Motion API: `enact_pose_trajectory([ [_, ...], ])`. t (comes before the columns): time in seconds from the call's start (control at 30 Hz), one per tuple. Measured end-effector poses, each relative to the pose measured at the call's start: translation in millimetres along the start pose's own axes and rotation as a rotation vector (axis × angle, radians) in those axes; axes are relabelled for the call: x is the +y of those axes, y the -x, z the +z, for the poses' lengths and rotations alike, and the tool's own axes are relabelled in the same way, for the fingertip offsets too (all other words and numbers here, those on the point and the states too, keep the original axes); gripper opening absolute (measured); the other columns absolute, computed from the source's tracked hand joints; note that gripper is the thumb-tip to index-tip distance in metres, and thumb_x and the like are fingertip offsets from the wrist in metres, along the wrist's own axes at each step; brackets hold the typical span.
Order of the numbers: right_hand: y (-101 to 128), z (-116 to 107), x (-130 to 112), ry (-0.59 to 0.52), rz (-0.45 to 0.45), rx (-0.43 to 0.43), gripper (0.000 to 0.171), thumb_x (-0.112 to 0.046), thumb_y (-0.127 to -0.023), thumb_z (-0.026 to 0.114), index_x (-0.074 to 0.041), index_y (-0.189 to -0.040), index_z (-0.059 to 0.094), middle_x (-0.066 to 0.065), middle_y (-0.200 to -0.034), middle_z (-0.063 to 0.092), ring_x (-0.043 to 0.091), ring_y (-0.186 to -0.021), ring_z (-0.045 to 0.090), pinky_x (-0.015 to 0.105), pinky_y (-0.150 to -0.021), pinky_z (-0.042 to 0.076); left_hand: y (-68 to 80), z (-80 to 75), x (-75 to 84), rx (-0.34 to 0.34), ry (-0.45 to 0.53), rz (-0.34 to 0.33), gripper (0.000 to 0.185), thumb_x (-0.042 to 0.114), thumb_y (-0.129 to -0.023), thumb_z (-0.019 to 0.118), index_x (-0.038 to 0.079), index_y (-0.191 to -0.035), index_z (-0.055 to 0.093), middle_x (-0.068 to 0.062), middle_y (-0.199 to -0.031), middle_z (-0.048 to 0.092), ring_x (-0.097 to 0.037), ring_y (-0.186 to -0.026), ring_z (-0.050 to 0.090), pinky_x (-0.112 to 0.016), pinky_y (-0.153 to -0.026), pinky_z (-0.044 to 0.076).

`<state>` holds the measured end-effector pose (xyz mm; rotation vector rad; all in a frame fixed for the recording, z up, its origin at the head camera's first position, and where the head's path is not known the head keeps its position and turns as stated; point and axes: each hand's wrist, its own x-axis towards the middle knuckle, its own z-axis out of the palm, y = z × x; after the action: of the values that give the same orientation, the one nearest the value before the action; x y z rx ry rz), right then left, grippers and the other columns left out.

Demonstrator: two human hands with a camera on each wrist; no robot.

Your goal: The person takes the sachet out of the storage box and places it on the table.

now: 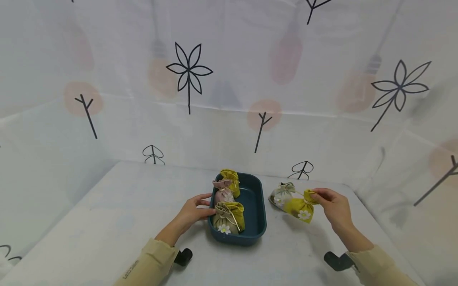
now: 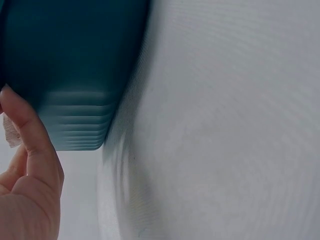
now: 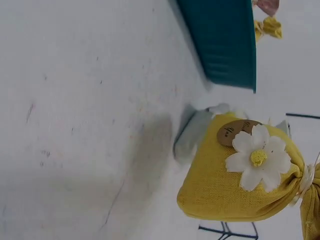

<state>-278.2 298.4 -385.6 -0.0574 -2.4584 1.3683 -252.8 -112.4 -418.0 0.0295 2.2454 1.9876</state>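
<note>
A dark teal plastic bin (image 1: 255,232) stands on the table with several drawstring pouches along its left side. My left hand (image 1: 191,212) grips the bin's left rim, its thumb beside a beige pouch (image 1: 225,222) bearing a white flower. In the left wrist view, the hand (image 2: 32,170) reaches up to the bin's ribbed wall (image 2: 75,120). To the right of the bin, my right hand (image 1: 333,206) pinches the gathered neck of a yellow drawstring pouch (image 1: 295,207). This pouch (image 3: 225,185) hangs above the table, showing a white flower and a brown tag.
A pale green drawstring pouch (image 1: 280,194) lies right of the bin, partly behind the held one. Inside the bin are a pink pouch (image 1: 223,192) and a yellow pouch (image 1: 234,186) at the far left. A patterned white curtain (image 1: 229,91) rises behind the white table (image 1: 136,206).
</note>
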Motion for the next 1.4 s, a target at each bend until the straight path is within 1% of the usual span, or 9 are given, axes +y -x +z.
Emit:
enact_pose_trajectory([
  [0.07,-3,-2,5,-0.024,0.009,0.011,0.032,-0.027,-0.087,0.067,0.0,-0.105,0.067,0.011,-0.097,0.066,0.014,-0.081,0.06,0.025,-0.074,0.05,0.4,-0.1,0.4,0.001,-0.002,0.001,0.064,0.007,-0.079,0.075,0.006,-0.136,0.047,-0.017,-0.115,0.052,-0.019,-0.088,0.06,-0.034,-0.072,0.054],
  [0.1,-11,-3,20,-0.031,0.004,0.007,0.034,-0.029,-0.086,0.068,-0.001,-0.104,0.067,0.01,-0.096,0.066,0.016,-0.081,0.06,0.029,-0.075,0.05,0.5,-0.2,0.6,0.0,-0.003,0.002,0.064,0.008,-0.079,0.075,0.006,-0.136,0.047,-0.017,-0.115,0.052,-0.019,-0.088,0.06,-0.034,-0.072,0.054],
  [0.17,-30,-1,57,-0.034,0.001,0.027,0.033,-0.034,-0.083,0.07,-0.007,-0.102,0.069,0.006,-0.096,0.067,0.015,-0.082,0.06,0.028,-0.071,0.051,0.7,-0.2,0.7,0.0,-0.002,0.004,0.064,0.008,-0.078,0.075,0.006,-0.136,0.047,-0.017,-0.115,0.052,-0.019,-0.088,0.06,-0.034,-0.071,0.054],
  [0.33,-59,1,115,0.11,-0.027,0.074,0.035,-0.046,-0.083,0.064,-0.018,-0.105,0.068,-0.002,-0.1,0.066,0.009,-0.086,0.06,0.014,-0.066,0.046,1.3,-0.4,0.7,-0.001,0.001,0.002,0.064,0.008,-0.078,0.076,0.006,-0.136,0.047,-0.017,-0.115,0.052,-0.02,-0.088,0.06,-0.034,-0.072,0.054],
  [0.43,-66,1,127,0.142,-0.031,0.076,0.038,-0.048,-0.085,0.061,-0.019,-0.108,0.067,-0.001,-0.103,0.065,0.011,-0.089,0.059,0.017,-0.072,0.045,1.7,-0.4,0.8,0.0,-0.002,-0.002,0.064,0.009,-0.078,0.076,0.007,-0.136,0.047,-0.017,-0.116,0.052,-0.02,-0.088,0.06,-0.034,-0.072,0.054],
  [0.87,-82,1,129,0.162,0.006,0.064,0.039,-0.047,-0.088,0.057,-0.016,-0.11,0.064,0.002,-0.106,0.063,0.014,-0.092,0.057,0.037,-0.081,0.046,1.2,0.7,1.6,-0.006,-0.002,0.002,0.065,0.008,-0.079,0.075,0.007,-0.137,0.046,-0.017,-0.118,0.052,-0.02,-0.089,0.061,-0.035,-0.072,0.054],
  [1.07,-86,11,125,0.15,0.039,0.077,0.035,-0.041,-0.089,0.059,-0.013,-0.11,0.065,0.005,-0.106,0.063,0.016,-0.091,0.058,0.035,-0.08,0.047,-0.7,0.2,-0.5,-0.004,-0.004,0.0,0.065,0.008,-0.079,0.075,0.007,-0.137,0.046,-0.017,-0.117,0.052,-0.02,-0.087,0.061,-0.035,-0.071,0.054],
  [1.23,-86,14,120,0.186,0.039,0.063,0.038,-0.044,-0.088,0.06,-0.014,-0.11,0.066,0.004,-0.105,0.064,0.015,-0.089,0.059,0.03,-0.074,0.048,-0.2,0.2,-0.7,-0.011,0.002,-0.001,0.065,0.008,-0.079,0.075,0.007,-0.137,0.046,-0.017,-0.117,0.052,-0.02,-0.088,0.061,-0.035,-0.072,0.054],
  [1.4,-80,10,107,0.151,0.054,0.044,0.042,-0.046,-0.083,0.064,-0.014,-0.11,0.067,0.003,-0.104,0.065,0.013,-0.087,0.059,0.021,-0.063,0.048,10.1,0.5,11.4,-0.012,0.004,-0.001,0.062,0.005,-0.08,0.073,0.004,-0.136,0.046,-0.018,-0.116,0.052,-0.02,-0.087,0.06,-0.034,-0.073,0.054],
])
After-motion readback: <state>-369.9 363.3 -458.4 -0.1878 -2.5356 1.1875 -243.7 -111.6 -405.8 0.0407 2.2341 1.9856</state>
